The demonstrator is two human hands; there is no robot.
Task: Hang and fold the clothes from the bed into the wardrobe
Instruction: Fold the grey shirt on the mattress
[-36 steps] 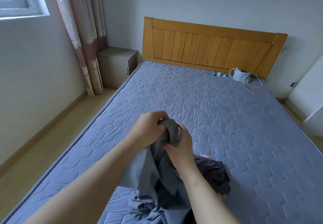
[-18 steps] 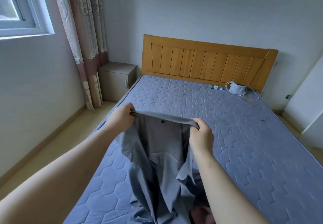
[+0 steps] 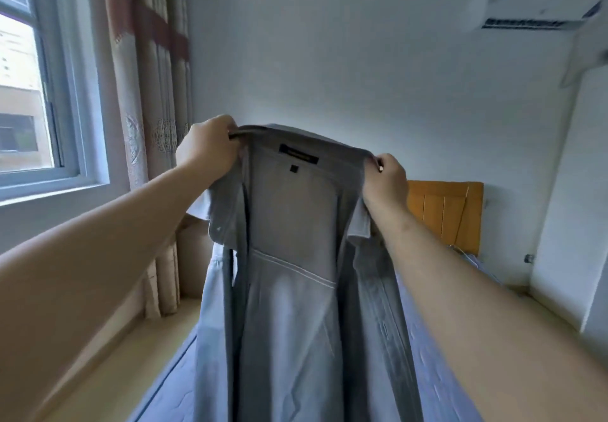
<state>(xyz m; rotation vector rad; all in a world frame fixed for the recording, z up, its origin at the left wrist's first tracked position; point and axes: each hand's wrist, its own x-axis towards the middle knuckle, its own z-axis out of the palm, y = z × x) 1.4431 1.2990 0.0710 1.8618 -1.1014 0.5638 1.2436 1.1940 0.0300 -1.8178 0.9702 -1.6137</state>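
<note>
A grey shirt [image 3: 292, 257] hangs open above the bed [image 3: 437, 382], collar pinched by left hand [image 3: 210, 148] and right hand [image 3: 385, 178]; wooden headboard [image 3: 444, 214], curtain [image 3: 148, 92] and window [image 3: 33, 92] behind

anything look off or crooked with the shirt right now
Only slightly: the shirt hangs open with its inside facing the camera, and its collar slopes, since the left hand grips it higher than the right hand. No tear or stain shows.
</note>
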